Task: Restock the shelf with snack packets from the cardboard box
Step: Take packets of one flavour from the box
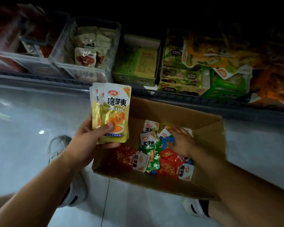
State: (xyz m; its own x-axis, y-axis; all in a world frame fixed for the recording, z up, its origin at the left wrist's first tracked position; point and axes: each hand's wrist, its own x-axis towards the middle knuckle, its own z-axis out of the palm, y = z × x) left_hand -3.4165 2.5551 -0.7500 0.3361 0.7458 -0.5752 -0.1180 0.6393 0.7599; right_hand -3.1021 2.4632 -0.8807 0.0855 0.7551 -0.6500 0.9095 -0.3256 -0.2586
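Task approx. mid-way, judging by the box. The left hand [92,141] grips a small fanned stack of yellow packets [115,102], thumb pressed on the front and fingers curled behind, held above the box's left edge and not yet on the shelf [39,77]. Their long axis runs upright in view, tops pointing twd the shelf, print facing the camera. The right hand [181,141] is down in the cardboard box [208,133], fingers stretched over the loose packets [169,166] (red, green, yellow; plenty left). Whether it pinches one can't be told.
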